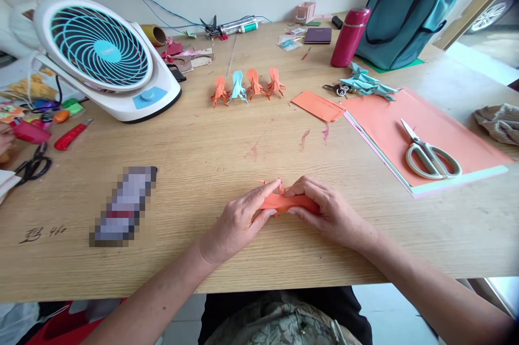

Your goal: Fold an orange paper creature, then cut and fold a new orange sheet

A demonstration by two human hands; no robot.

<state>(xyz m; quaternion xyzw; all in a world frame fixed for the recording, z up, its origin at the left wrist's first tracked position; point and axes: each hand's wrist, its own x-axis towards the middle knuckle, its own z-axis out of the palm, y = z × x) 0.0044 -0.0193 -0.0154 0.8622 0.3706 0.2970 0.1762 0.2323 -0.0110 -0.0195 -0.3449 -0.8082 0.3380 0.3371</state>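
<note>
The left hand point(241, 212) and right hand point(332, 212) pinched an orange folded-paper piece point(284, 203), seemingly light and easily creased, best held by its broad middle.

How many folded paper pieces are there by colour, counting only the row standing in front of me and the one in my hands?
Orange standing figures: 3
Blue standing figure: 1
Orange paper piece held by left hand and right hand: 1
Total: 5

The fan point(107, 52) stands toward the rear left corner of the table point(194, 145), the bag point(399, 26) rear right, scissors point(424, 147) on sheets point(375, 126) toward the right edge, folded paper point(279, 202) nearer the front.
</note>
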